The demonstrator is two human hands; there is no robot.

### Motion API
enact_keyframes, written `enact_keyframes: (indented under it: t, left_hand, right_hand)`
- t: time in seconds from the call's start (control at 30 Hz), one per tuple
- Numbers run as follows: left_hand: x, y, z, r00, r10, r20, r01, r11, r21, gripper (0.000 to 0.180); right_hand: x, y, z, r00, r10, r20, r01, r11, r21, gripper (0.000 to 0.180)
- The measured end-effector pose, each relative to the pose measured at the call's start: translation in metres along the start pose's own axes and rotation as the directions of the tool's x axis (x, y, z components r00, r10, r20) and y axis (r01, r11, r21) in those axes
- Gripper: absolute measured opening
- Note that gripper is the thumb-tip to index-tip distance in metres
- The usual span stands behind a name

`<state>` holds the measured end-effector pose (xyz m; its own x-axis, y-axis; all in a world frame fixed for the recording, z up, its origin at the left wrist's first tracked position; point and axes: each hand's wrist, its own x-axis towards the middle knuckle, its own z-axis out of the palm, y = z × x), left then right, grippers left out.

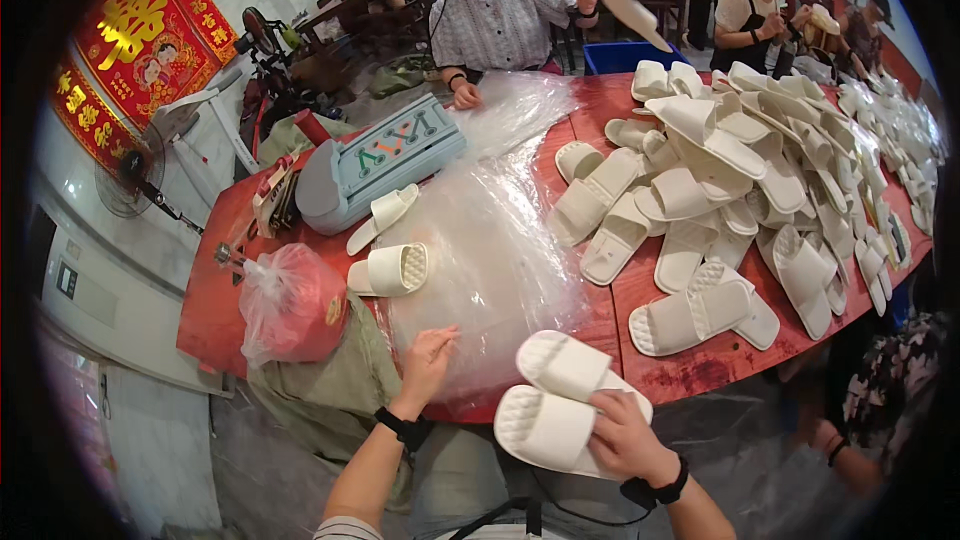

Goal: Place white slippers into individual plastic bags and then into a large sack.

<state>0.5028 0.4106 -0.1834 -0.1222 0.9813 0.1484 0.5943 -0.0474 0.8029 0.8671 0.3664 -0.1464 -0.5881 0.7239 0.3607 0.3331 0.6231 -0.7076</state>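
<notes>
In my right hand (632, 440) I grip a pair of white slippers (548, 430), held together over the near table edge, toes to the left. The fingers lie across their straps. My left hand (427, 368) hovers at the near end of a stack of clear plastic bags (480, 270), fingers drawn together and bent. Whether a bag's edge is between them is too fine to make out. Beyond that hand, a single white slipper (392, 270) rests at the left border of the bags. Another slipper (384, 217) lies farther back beside it.
A large heap of white slippers (700, 170) covers the table's right side. At left stand a pink bag-wrapped bundle (295, 305) and a grey-blue box (385, 162). Across the red table (700, 375) a person holds slippers near a blue crate (625, 57). Another person's arm shows at right.
</notes>
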Motion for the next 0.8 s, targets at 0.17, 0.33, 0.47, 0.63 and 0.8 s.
enact_keyframes:
  t: [0.17, 0.33, 0.47, 0.63, 0.8]
  left_hand:
    - [-0.002, 0.019, -0.008, 0.994, 0.111, 0.014, -0.111, 0.991, 0.071, 0.021]
    - [-0.024, 0.021, -0.019, 0.963, 0.243, 0.112, -0.256, 0.960, 0.117, 0.031]
    - [-0.042, 0.037, -0.006, 0.921, 0.309, 0.235, -0.362, 0.903, 0.232, 0.075]
    - [-0.050, 0.041, -0.024, 0.897, 0.321, 0.304, -0.342, 0.940, 0.018, 0.081]
    - [-0.062, 0.014, -0.026, 0.888, 0.437, 0.143, -0.456, 0.875, 0.160, 0.060]
  right_hand:
    - [0.036, -0.013, 0.028, 0.993, -0.025, 0.118, 0.051, 0.974, -0.221, 0.023]
    - [0.055, -0.025, 0.053, 0.988, -0.024, 0.154, 0.087, 0.904, -0.419, 0.025]
    - [0.067, -0.032, 0.073, 0.987, -0.042, 0.157, 0.118, 0.850, -0.513, 0.024]
    - [0.076, -0.042, 0.083, 0.997, 0.009, 0.078, 0.036, 0.837, -0.546, 0.021]
    - [0.076, -0.048, 0.068, 1.000, 0.031, 0.001, -0.024, 0.802, -0.597, 0.017]
